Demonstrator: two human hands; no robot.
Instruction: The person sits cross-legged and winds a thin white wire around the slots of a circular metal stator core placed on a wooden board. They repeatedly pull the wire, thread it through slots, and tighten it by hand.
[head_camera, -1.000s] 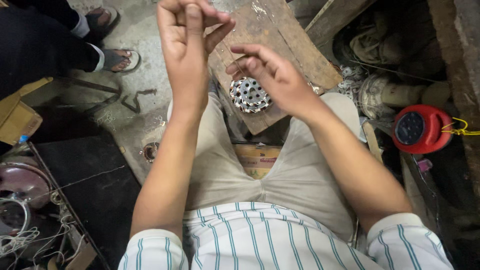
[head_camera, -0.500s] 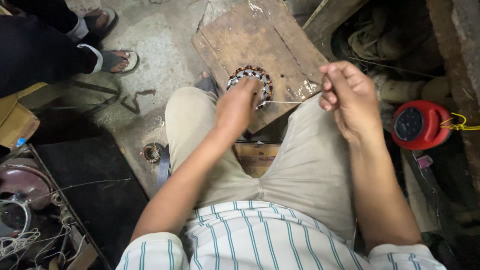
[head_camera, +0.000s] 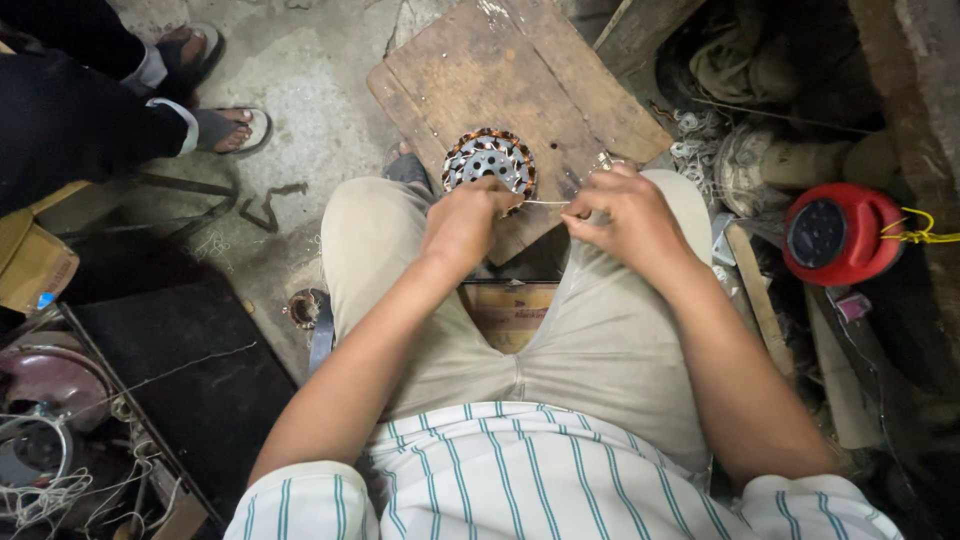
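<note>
The round stator (head_camera: 489, 161), a ring of copper-coloured windings around a perforated grey metal core, lies flat on the near edge of a worn wooden board (head_camera: 520, 90) that rests across the person's knees; half a second ago it sat in the same spot, but a second ago both hands were raised above it. Since the earlier frame the right hand (head_camera: 622, 215) has come down and inward from up at the right, so the two hands now sit close together, just below the stator. The left hand (head_camera: 463, 222) is closed into a loose fist with its knuckles touching the stator's near rim, and the fingers are curled under so that what they pinch cannot be told. The right hand, just right of the stator and apart from it, has its fingertips pinched shut on a thin pale wire (head_camera: 548, 203) that runs straight and taut across the short gap to the left hand. The board is scratched, chipped and grey with dust. Well to the right lies a smooth red plastic reel (head_camera: 838, 233) with a dark round face. At upper left, another person's sandalled feet (head_camera: 228, 126) stand on the rough concrete floor (head_camera: 320, 80).
</note>
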